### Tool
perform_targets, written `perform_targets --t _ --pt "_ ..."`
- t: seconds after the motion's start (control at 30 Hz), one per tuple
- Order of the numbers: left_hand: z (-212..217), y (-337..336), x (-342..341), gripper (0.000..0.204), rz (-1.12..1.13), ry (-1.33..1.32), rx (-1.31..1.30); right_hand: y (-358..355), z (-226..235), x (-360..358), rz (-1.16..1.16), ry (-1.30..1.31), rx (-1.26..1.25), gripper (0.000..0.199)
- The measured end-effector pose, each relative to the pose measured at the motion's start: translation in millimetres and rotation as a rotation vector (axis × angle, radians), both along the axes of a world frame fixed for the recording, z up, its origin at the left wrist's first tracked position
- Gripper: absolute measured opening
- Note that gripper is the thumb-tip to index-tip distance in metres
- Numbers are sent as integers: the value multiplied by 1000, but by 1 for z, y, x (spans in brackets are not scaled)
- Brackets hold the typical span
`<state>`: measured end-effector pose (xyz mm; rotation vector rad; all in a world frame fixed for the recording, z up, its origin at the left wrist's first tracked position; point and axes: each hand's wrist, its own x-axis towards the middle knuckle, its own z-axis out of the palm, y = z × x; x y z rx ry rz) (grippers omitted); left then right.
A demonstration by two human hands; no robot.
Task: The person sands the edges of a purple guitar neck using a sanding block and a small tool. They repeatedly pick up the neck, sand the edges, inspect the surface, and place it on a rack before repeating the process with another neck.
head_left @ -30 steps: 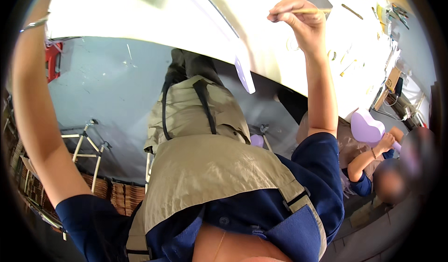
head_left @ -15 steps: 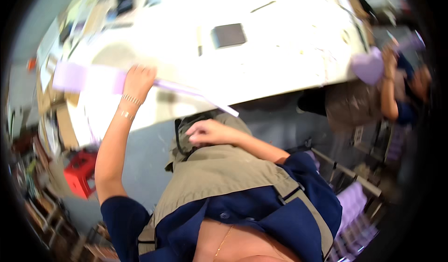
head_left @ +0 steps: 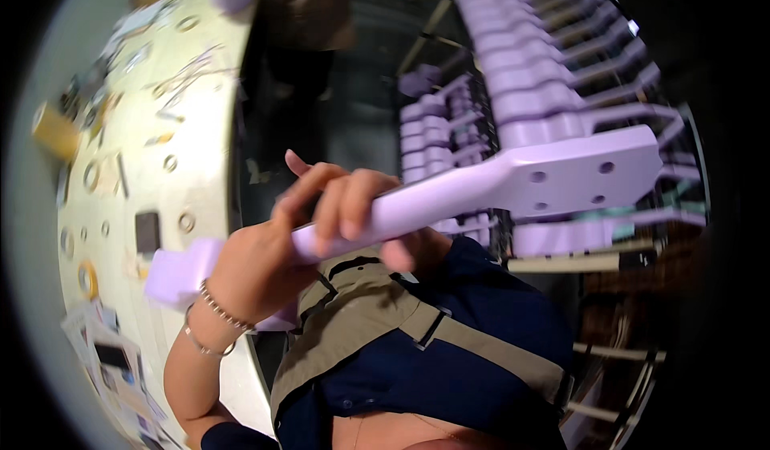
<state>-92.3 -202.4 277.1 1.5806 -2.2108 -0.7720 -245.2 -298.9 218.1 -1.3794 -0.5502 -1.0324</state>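
Note:
My left hand [head_left: 321,217], with two bracelets at the wrist, is closed around the shaft of a long lilac plastic part [head_left: 561,179]. The part lies across my chest. Its flat wide end with several holes points right, and a blocky end [head_left: 178,269] shows left of my wrist. Only a patch of skin of my right hand [head_left: 429,249] shows behind the shaft under my left fingers; its grip is hidden. I wear a khaki apron [head_left: 377,330] over dark blue clothes.
A rack [head_left: 553,57] full of similar lilac parts stands close on the right, with metal rails below it. On the left a cream table [head_left: 200,129] carries rings, a tape roll [head_left: 54,129], tools and papers. Another person in brown [head_left: 305,9] stands at the top.
The view has swung from the table toward the rack on the right. My left hand has come down from the table's edge with the lilac part, now held across my chest.

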Motion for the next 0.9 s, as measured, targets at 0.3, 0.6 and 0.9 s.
perform_targets --t 0.3,0.6,0.9 --pt "-25 -28 -98 79 -295 77 -496 74 -28 -140 -932 44 307 50" --pt "-172 -51 -72 64 -34 -30 -35 18 -264 -163 -1520 1471 1031 40" --pt "-240 -59 -107 60 -32 -75 375 97 -405 -257 -1663 642 2119 33"
